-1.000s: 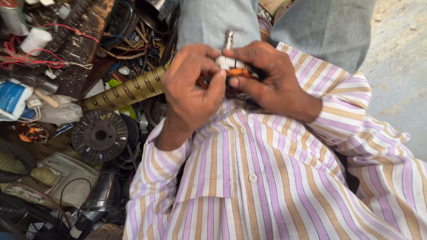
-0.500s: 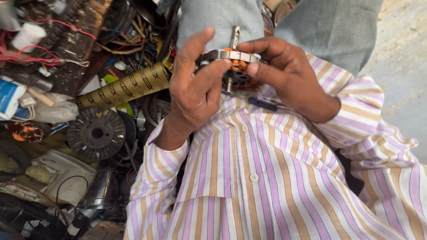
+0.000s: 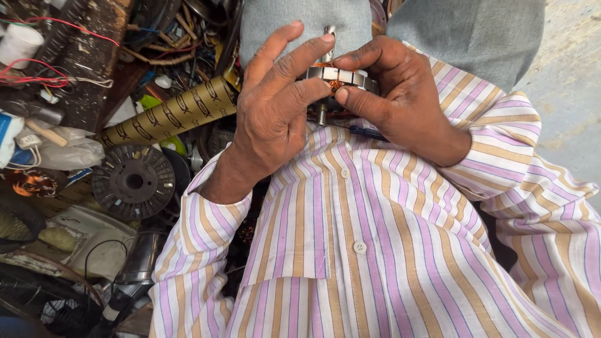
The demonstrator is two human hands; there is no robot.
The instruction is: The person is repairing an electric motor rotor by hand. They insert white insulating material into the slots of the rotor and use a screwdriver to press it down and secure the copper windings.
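Now both my hands clamp the motor core (image 3: pixel 338 78) over my lap: left hand (image 3: pixel 275 119) fingers across its rim, right hand (image 3: pixel 400 94) gripping opposite. Copper windings show; shaft upright. Progress I can't judge.

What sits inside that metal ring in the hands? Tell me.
Inside the metal ring, orange copper windings show, and a steel shaft runs through the middle. The left hand and right hand cover the rest.
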